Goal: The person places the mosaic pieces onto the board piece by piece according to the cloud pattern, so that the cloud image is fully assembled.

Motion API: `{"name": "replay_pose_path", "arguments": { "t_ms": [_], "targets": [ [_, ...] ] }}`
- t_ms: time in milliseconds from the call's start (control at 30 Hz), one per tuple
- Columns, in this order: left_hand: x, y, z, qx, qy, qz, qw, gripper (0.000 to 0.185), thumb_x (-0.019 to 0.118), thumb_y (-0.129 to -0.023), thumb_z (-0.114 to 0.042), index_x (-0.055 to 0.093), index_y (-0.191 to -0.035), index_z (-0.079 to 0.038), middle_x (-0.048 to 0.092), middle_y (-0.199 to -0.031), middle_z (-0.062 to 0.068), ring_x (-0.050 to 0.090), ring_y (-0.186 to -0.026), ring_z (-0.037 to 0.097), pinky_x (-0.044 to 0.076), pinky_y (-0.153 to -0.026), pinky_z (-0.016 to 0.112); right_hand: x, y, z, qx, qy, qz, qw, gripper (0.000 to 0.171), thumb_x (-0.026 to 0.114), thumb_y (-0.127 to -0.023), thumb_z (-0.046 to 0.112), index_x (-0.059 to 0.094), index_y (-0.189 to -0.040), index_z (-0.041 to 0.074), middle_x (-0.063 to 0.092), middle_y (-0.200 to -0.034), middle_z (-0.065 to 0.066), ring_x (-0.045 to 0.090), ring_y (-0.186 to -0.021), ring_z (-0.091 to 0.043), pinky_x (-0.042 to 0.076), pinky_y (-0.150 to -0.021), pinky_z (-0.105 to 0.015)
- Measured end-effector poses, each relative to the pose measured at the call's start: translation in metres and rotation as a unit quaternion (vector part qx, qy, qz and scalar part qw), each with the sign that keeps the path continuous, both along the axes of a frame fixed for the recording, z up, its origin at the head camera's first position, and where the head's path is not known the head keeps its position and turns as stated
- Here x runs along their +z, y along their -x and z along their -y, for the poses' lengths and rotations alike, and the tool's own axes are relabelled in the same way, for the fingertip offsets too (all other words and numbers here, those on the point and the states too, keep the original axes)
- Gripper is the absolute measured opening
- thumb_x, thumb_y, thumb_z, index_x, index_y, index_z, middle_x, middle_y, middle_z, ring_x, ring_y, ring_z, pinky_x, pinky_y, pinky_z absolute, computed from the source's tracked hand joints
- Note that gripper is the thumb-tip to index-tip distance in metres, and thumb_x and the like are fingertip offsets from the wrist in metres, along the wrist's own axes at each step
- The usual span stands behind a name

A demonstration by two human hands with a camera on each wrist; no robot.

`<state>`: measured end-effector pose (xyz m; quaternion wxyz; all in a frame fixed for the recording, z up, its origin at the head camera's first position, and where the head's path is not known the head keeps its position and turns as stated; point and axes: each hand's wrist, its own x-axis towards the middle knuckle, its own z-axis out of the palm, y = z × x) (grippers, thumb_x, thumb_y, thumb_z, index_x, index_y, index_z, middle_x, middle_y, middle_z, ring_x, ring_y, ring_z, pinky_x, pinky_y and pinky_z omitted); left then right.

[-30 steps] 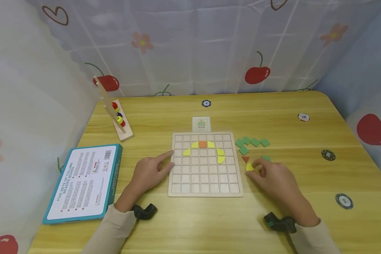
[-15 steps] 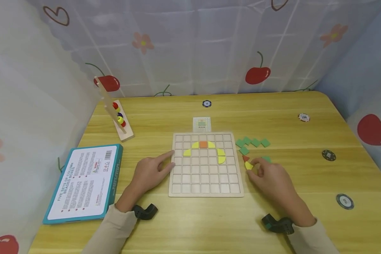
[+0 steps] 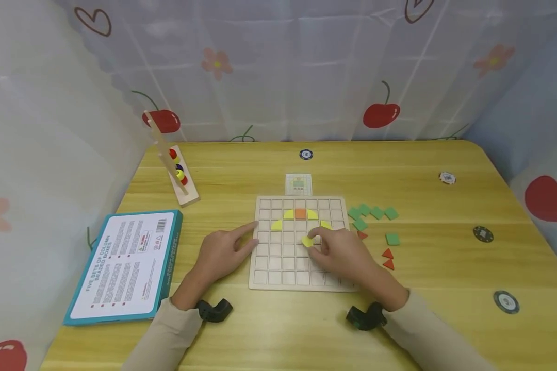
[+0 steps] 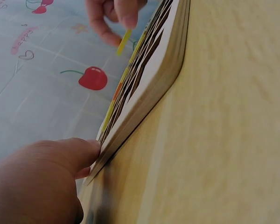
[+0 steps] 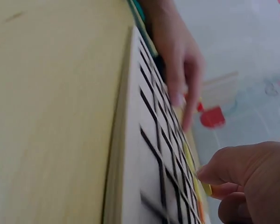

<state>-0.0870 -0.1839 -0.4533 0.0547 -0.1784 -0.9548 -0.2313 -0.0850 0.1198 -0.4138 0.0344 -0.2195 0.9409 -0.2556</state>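
Note:
A wooden grid board [image 3: 275, 264] lies in front of me in the head view. My right hand [image 3: 345, 252] pinches a yellow quarter-circle tile [image 3: 307, 241] between thumb and index finger, over the board's middle. In the left wrist view that tile [image 4: 124, 43] is held tilted, above the board's surface. The thumb and index finger of my left hand [image 3: 220, 255] are extended, their tips at the board's left edge. Set in the upper cells are an orange square tile [image 3: 300, 214] and several yellow tiles [image 3: 276, 225]. My right hand covers part of the board's right side.
Right of the board lie several green square tiles [image 3: 377, 213] and red triangle tiles [image 3: 388, 264]. A small pattern card [image 3: 298, 184] sits behind the board. To the left are a teal-edged box [image 3: 120, 268] and a wooden bead stand [image 3: 185, 193]. Poker chips [image 3: 483, 234] are spread about.
My right hand has carried the yellow tile leftward from beside the board to over its middle. Red triangles and a green square it had covered now show. My left hand stays at the board's edge.

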Motion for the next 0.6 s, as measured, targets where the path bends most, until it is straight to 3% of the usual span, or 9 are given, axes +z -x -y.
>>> {"name": "replay_pose_path", "arguments": {
  "t_ms": [133,267,600],
  "targets": [
    [-0.001,0.0,-0.001,0.002,0.003,-0.005,1.0,0.045,0.067,-0.098,-0.045,0.067,-0.138,-0.024,0.034,-0.049,-0.014,0.024,-0.044,0.003,0.023,-0.046,0.026,-0.007,0.008,0.031,0.038,0.02,0.0,0.999,0.025,0.073,-0.09,0.021,0.073,-0.113,0.013,0.046,-0.056,0.011,0.04,-0.049,-0.005,0.032,-0.047,-0.024],
    [0.0,-0.001,0.0,0.0,0.003,-0.01,0.9999,0.044,0.067,-0.098,-0.044,0.067,-0.138,-0.024,0.033,-0.049,-0.014,0.024,-0.044,0.002,0.023,-0.046,0.025,-0.015,0.015,0.052,0.046,0.037,-0.025,0.998,0.024,0.072,-0.09,0.02,0.073,-0.114,0.014,0.046,-0.057,0.012,0.041,-0.048,-0.004,0.033,-0.045,-0.023],
    [0.001,-0.002,-0.002,-0.001,0.004,-0.017,0.9999,0.044,0.068,-0.098,-0.042,0.067,-0.138,-0.023,0.032,-0.05,-0.014,0.024,-0.044,0.002,0.022,-0.046,0.025,-0.032,0.016,0.058,0.033,0.051,-0.085,0.995,0.024,0.07,-0.094,0.023,0.073,-0.117,0.017,0.043,-0.054,0.015,0.036,-0.045,0.0,0.03,-0.043,-0.021]
  ]
}}
